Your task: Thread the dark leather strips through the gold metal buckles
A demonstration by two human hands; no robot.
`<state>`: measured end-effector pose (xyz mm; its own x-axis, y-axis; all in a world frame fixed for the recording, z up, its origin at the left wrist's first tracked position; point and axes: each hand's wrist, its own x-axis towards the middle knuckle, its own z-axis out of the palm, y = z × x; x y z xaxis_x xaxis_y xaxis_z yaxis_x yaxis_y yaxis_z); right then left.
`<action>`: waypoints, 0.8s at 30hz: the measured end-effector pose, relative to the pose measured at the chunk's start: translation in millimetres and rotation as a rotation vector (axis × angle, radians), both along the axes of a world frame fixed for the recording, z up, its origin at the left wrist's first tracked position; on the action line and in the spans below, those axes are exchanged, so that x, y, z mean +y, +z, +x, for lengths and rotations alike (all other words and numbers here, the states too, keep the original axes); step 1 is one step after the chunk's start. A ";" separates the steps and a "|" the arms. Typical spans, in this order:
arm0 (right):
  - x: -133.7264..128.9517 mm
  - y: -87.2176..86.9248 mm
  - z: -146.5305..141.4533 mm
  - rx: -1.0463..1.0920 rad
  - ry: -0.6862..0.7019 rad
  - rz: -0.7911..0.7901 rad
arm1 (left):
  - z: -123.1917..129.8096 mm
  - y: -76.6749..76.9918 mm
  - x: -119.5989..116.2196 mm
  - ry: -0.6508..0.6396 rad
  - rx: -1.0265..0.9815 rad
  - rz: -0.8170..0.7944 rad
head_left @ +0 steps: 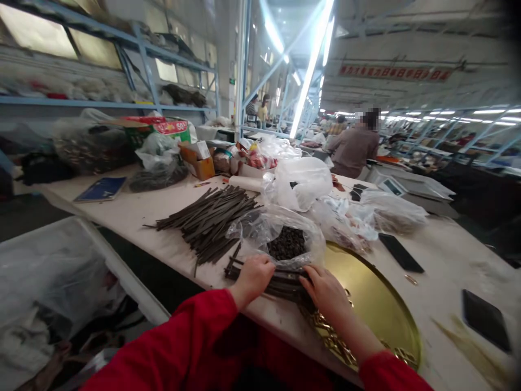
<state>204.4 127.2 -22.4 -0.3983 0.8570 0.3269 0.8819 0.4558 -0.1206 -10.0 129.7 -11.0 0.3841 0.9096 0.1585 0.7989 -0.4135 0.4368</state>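
In front of me lies a bundle of dark strips (285, 283) near the table's front edge. My left hand (253, 278) is closed at its left part, fingers curled in. My right hand (325, 288) grips the right end, thumb and fingers bent over it. Just behind the bundle, a clear plastic bag (248, 225) stands open, with small dark pieces (287, 244) inside. A large loose pile of dark strips (215, 217) lies to the left of the bag. Under my right forearm is a round gold tray (378, 288) with small gold metal pieces (336, 342).
Two dark phones (401, 252) (485, 320) lie on the right side of the table. Plastic bags (305, 182), a cardboard box (197, 161) and a blue booklet (101, 189) stand farther back. A white bin (122, 266) is at lower left. A person (354, 146) works beyond.
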 end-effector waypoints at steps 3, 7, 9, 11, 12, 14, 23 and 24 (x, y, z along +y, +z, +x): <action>15.6 -21.0 1.6 -0.050 0.024 -0.003 | -4.6 -10.6 11.0 0.036 0.051 0.040; 18.9 -33.1 8.8 -0.047 0.016 0.038 | -41.9 -10.8 30.3 0.238 0.193 0.017; 19.3 -32.8 10.6 -0.032 0.004 0.060 | -63.4 -12.1 45.0 0.324 0.234 -0.027; 19.8 -30.8 10.1 -0.017 -0.004 0.069 | -78.7 -16.9 58.3 0.364 0.248 -0.084; 19.8 -29.4 9.2 -0.010 -0.004 0.071 | -83.4 -20.2 63.3 0.381 0.248 -0.113; 19.1 -26.4 6.4 0.000 0.007 0.072 | -88.0 -26.4 69.3 0.418 0.230 -0.159; -4.6 -2.3 -13.7 0.094 0.071 0.047 | -109.4 0.6 54.7 0.505 -0.100 -0.267; -10.3 2.1 -18.0 0.142 0.066 0.027 | -111.6 7.8 45.7 0.483 -0.159 -0.289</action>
<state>186.4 116.8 -20.2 -0.4018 0.8204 0.4069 0.8247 0.5173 -0.2285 -121.6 175.4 -3.2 -0.0935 0.9905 -0.1009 0.7824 0.1358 0.6078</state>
